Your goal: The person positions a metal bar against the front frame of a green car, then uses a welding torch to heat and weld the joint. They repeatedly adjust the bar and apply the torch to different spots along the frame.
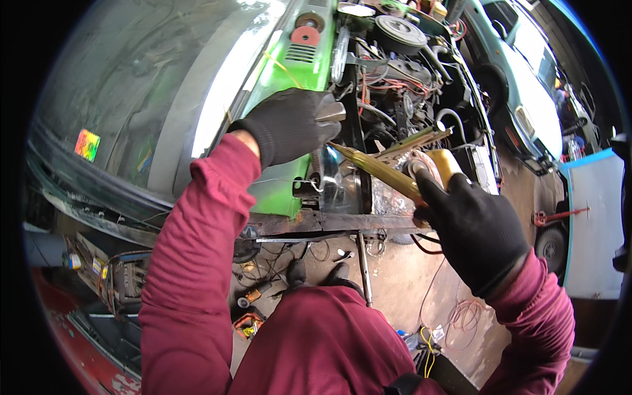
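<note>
My left hand (289,126), in a black glove, is closed around a short, blunt grey metal piece (331,112) above the edge of a green car body panel (266,192). Over the engine bay, my right hand (479,224), also gloved in black, grips a long yellow tapered tool (382,174). Its narrow tip points toward my left hand, just below the metal piece and apart from it. What kind of tool it is, I cannot tell. A yellow block-like part (444,164) shows beyond my right fingers. A thin wire (289,180) runs across the panel beneath my left hand.
The open engine bay holds a round air cleaner (400,31), hoses and orange wires (409,83). A windshield (151,85) lies left; a red disc (305,36) rests on the green panel. Cables, an angle grinder (253,294) and a coiled pink hose (466,316) lie on the floor.
</note>
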Motion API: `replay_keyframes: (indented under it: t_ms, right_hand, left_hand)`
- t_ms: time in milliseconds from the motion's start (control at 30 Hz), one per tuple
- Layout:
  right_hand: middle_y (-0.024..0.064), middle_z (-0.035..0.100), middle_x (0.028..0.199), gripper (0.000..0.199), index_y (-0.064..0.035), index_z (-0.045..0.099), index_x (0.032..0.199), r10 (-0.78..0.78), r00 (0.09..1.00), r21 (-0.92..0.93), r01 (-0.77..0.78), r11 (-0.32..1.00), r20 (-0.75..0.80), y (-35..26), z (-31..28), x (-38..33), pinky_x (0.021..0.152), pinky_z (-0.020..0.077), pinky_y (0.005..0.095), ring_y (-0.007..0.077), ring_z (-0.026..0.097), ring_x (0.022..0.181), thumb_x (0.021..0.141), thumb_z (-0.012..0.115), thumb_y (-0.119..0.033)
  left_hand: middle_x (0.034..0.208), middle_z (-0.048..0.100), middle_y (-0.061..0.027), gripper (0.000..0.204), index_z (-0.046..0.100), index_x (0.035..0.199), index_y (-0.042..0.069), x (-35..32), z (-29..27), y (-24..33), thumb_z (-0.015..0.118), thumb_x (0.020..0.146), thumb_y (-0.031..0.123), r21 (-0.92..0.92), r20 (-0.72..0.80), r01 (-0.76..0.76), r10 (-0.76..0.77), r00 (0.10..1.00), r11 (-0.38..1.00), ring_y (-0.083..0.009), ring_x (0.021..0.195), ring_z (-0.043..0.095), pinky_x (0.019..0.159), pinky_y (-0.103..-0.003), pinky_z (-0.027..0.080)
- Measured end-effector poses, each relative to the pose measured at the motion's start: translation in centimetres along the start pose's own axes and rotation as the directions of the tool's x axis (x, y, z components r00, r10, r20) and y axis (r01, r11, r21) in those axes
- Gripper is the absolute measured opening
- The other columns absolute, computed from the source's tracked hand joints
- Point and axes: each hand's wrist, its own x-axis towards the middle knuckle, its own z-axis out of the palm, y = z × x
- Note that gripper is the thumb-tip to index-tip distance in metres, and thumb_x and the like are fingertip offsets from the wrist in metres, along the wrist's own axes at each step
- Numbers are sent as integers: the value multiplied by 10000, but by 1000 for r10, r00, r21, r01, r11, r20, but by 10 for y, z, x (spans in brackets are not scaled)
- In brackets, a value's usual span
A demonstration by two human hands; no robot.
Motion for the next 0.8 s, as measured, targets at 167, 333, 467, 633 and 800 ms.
replay_keyframes:
  t_ms: [167, 333, 467, 633, 800]
  right_hand:
    - [162, 626, 895, 448, -48, 622, 1388, 18, 1000, -8, -18, 1000, 17, 0, 11, 23, 562, 545, 447, 324, 707, 686, 1000, 768, -220]
    - [197, 657, 933, 325, -69, 627, 1249, 29, 998, 47, -32, 998, 55, 4, 9, 30, 577, 566, 465, 357, 738, 704, 1005, 764, -235]
    - [193, 662, 917, 333, -79, 631, 1258, 25, 996, 106, -34, 994, 80, 3, -2, 19, 580, 564, 469, 359, 738, 705, 1011, 768, -256]
    - [168, 665, 889, 451, -84, 635, 1367, 72, 992, 123, -84, 989, 101, -3, -8, -6, 576, 556, 462, 341, 735, 695, 998, 794, -287]
    - [154, 661, 887, 514, -84, 631, 1427, 113, 979, 145, -137, 980, 167, -8, -12, -35, 568, 545, 457, 324, 724, 682, 991, 803, -296]
  left_hand:
    - [1188, 775, -264, 518, 711, 1299, -34, 5, -3, 1, 723, 1032, 410, 40, 34, 93, -94, 995, 995, -414, 1111, 750, 1005, -479, 576]
    - [1223, 770, -281, 576, 703, 1334, -41, 4, -3, -3, 729, 1023, 444, 47, 45, -16, 14, 999, 999, -411, 1119, 759, 1023, -453, 573]
    - [1192, 773, -280, 570, 701, 1316, -49, 1, -2, -6, 732, 1018, 436, 69, 4, -89, 89, 996, 994, -419, 1104, 755, 1011, -465, 573]
    - [1170, 772, -284, 566, 698, 1296, -61, 6, -4, -3, 738, 1012, 427, 30, 40, 60, -62, 997, 998, -429, 1085, 750, 988, -480, 574]
    - [1190, 768, -289, 588, 693, 1318, -52, 6, -6, -3, 752, 1007, 443, 54, 44, 29, -32, 999, 998, -437, 1111, 745, 1005, -482, 568]
